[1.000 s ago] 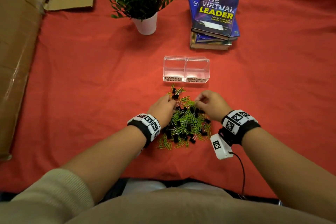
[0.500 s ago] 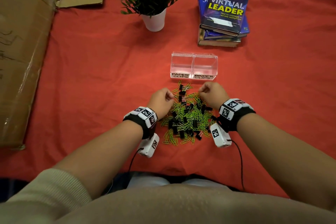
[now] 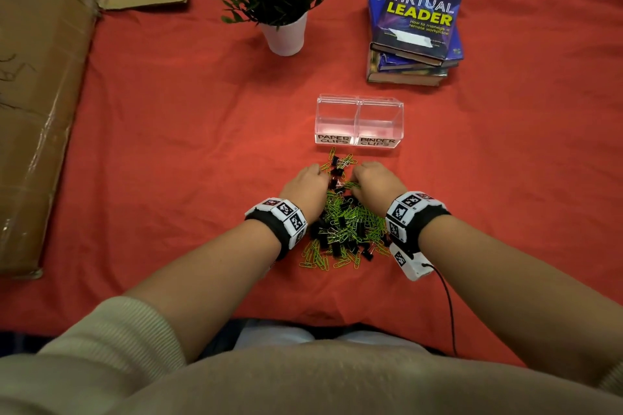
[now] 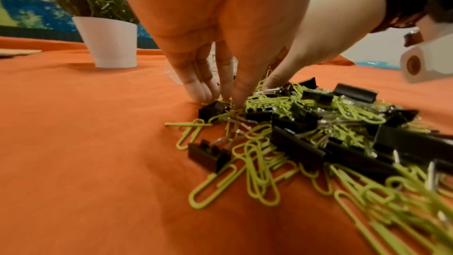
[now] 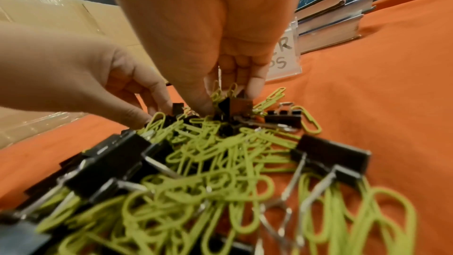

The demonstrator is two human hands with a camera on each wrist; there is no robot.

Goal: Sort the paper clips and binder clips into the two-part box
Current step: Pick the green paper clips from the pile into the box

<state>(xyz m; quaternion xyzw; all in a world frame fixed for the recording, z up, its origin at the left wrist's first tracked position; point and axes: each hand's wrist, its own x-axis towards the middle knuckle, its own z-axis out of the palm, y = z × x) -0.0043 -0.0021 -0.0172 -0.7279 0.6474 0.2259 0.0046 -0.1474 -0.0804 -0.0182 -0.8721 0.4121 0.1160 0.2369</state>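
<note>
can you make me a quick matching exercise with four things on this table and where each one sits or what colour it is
Things:
1. paper clips
2. binder clips
3. two-part box
4. plant

Descriptions:
A. clear, both halves empty, labels facing the person
B. black with silver handles
C. white pot, far left of the books
D. lime green wire loops

Pairs: 1-D, 2-B, 3-A, 4-C

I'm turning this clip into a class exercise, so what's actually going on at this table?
A person is sorting a mixed pile of green paper clips and black binder clips on a red cloth. Both hands work at the pile's far edge: the left hand reaches its fingertips into it, and the right hand pinches a binder clip. The clear two-part box, labelled for each kind, holds nothing yet.
</note>
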